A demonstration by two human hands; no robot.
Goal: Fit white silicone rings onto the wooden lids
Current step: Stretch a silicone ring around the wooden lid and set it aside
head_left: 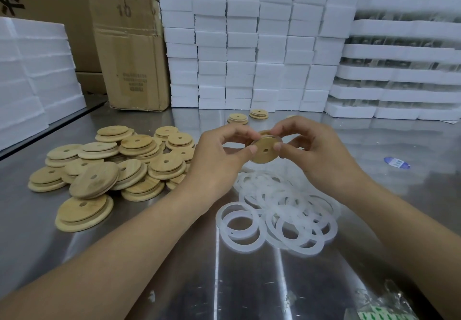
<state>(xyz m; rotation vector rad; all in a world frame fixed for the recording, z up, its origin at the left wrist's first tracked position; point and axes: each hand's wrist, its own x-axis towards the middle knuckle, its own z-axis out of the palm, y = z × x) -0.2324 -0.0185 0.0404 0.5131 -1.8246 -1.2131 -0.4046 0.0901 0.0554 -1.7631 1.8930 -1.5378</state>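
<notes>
Both hands hold one round wooden lid (265, 150) with a small centre hole, raised above the steel table. My left hand (219, 160) pinches its left edge with thumb and fingers. My right hand (321, 155) pinches its right edge, and a thin translucent rim shows along the lid's top right edge. A pile of several bare wooden lids (112, 162) lies on the table to the left. A heap of white silicone rings (282, 217) lies just below the hands.
The steel table (174, 269) carries two small lid stacks (259, 113) at the back. Stacked white foam boxes (249, 45) wall the rear, foam trays (404, 75) the right, and a cardboard box (132, 52) stands back left. A blue-white sticker (396, 163) lies right.
</notes>
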